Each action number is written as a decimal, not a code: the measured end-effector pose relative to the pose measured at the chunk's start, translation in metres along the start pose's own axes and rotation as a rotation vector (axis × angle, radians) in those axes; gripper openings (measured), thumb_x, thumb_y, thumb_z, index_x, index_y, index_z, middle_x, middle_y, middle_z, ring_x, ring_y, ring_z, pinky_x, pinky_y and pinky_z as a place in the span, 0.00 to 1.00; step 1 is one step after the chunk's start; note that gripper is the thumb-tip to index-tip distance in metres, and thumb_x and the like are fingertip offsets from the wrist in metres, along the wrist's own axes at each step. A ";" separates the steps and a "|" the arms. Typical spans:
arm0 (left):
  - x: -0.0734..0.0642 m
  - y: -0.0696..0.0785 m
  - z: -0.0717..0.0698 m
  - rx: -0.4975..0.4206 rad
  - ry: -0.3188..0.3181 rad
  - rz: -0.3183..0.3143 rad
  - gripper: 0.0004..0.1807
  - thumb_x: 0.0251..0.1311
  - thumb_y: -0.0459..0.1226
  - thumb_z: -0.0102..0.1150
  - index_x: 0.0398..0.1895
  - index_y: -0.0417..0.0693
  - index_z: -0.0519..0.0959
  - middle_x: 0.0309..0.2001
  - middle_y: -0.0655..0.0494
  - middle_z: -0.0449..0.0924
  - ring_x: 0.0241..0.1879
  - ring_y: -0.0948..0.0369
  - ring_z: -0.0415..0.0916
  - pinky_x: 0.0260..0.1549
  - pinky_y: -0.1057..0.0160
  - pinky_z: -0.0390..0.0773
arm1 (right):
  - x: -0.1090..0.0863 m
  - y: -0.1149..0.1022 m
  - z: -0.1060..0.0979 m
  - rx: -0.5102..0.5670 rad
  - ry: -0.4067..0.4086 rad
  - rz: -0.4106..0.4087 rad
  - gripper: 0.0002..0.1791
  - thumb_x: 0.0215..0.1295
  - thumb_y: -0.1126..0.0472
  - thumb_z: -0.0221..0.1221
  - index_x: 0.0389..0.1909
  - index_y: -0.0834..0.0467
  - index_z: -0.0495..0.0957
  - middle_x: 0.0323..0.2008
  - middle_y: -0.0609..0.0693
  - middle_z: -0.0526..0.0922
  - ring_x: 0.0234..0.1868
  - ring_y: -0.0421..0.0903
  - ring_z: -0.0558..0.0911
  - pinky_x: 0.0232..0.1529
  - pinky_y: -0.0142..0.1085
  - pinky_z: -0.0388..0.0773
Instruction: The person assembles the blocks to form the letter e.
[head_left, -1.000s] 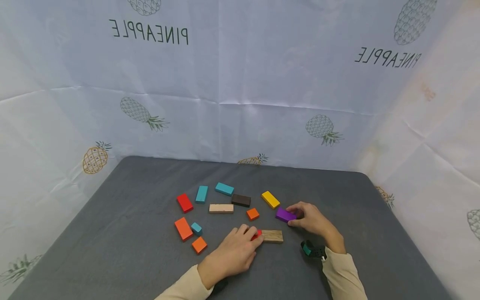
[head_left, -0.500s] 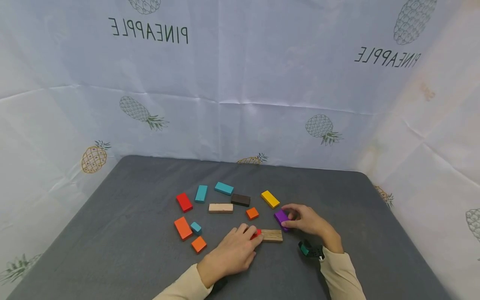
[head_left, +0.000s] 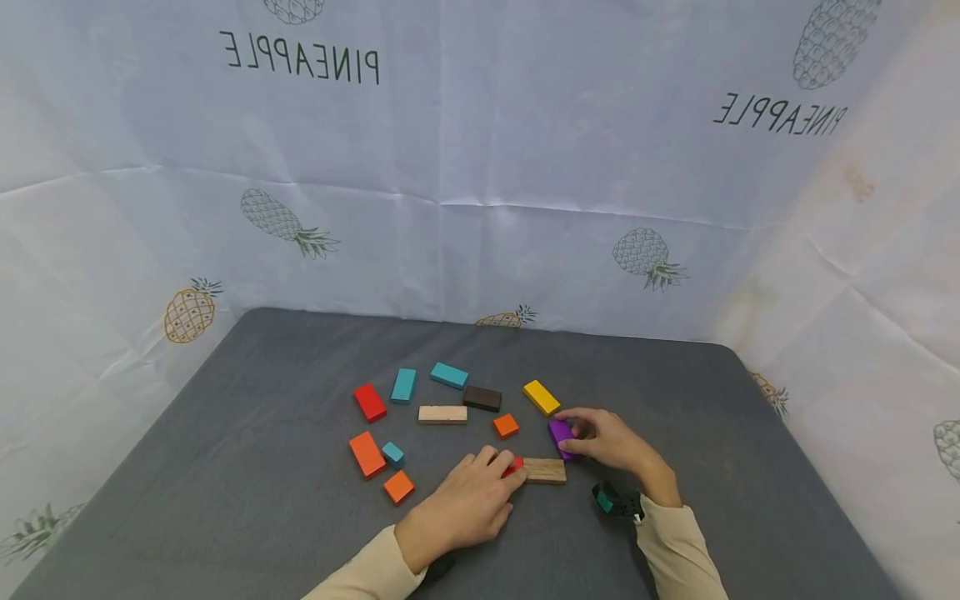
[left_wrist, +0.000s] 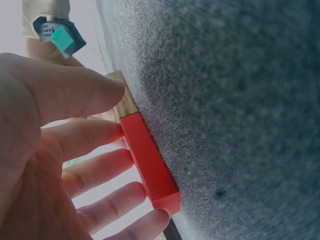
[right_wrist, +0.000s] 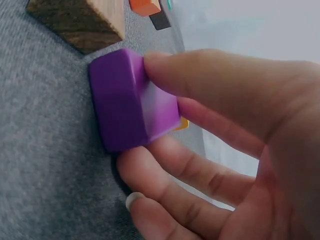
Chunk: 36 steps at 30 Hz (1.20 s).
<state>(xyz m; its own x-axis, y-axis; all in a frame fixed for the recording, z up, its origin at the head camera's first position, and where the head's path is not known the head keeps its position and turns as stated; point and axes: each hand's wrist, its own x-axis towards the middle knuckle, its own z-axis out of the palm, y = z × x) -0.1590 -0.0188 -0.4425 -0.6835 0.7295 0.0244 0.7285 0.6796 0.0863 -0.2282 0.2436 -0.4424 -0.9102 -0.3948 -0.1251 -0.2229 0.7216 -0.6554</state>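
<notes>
Lying just beyond the right end of the grained wooden block (head_left: pixel 545 471), the purple block (head_left: pixel 561 439) is pinched by the right hand (head_left: pixel 618 446). That grip is best shown in the right wrist view — the thumb is pressed to one face, and fingers (right_wrist: pixel 142 170) are curled at the opposite side. Whether the purple and wooden blocks touch cannot be told.

At the left end of the wooden block, the red block (left_wrist: pixel 152 155) is mostly covered by the left hand (head_left: pixel 461 504) in the head view. In the left wrist view its long side is exposed — set end to end against the wooden block — and its edge is touched by loosely extended, slightly spread fingertips (left_wrist: pixel 120 160), with the thumb held apart from them.

Beyond the wooden block on the worktop (head_left: pixel 247 467), a small orange block (head_left: pixel 506 426) and a yellow block (head_left: pixel 542 398) are seen. Well to its left, an orange-red block (head_left: pixel 367 455) and a small teal block (head_left: pixel 393 454) are shown clearly by the head view alone.
</notes>
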 end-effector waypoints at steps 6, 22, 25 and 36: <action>0.000 0.000 0.001 0.004 0.005 -0.003 0.23 0.65 0.47 0.62 0.63 0.59 0.77 0.52 0.60 0.74 0.48 0.62 0.68 0.42 0.66 0.73 | 0.002 0.001 0.001 -0.005 -0.033 -0.024 0.25 0.64 0.55 0.66 0.60 0.60 0.77 0.40 0.53 0.79 0.32 0.42 0.75 0.33 0.33 0.73; -0.001 -0.001 -0.001 -0.011 -0.012 -0.008 0.23 0.65 0.48 0.62 0.63 0.59 0.77 0.53 0.60 0.74 0.49 0.62 0.68 0.44 0.64 0.75 | 0.002 -0.005 0.004 -0.013 -0.030 -0.025 0.25 0.64 0.57 0.65 0.62 0.60 0.76 0.42 0.55 0.79 0.32 0.42 0.76 0.33 0.33 0.75; -0.001 -0.001 0.000 -0.014 -0.014 -0.008 0.23 0.65 0.47 0.62 0.63 0.59 0.76 0.53 0.60 0.74 0.49 0.62 0.68 0.44 0.64 0.74 | 0.002 -0.005 0.004 -0.013 -0.034 -0.026 0.26 0.64 0.57 0.65 0.62 0.59 0.76 0.42 0.54 0.79 0.32 0.42 0.76 0.34 0.33 0.75; 0.000 0.001 0.000 -0.003 -0.019 -0.008 0.23 0.65 0.48 0.62 0.63 0.59 0.77 0.54 0.60 0.74 0.49 0.62 0.68 0.43 0.65 0.74 | 0.002 -0.009 0.003 -0.045 0.139 -0.004 0.24 0.65 0.52 0.65 0.59 0.58 0.78 0.44 0.55 0.79 0.39 0.44 0.78 0.40 0.39 0.77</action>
<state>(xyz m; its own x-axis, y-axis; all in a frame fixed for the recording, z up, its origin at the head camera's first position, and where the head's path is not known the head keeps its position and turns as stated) -0.1580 -0.0185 -0.4421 -0.6883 0.7254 0.0053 0.7228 0.6852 0.0893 -0.2265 0.2348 -0.4387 -0.9482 -0.3173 -0.0166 -0.2388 0.7460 -0.6216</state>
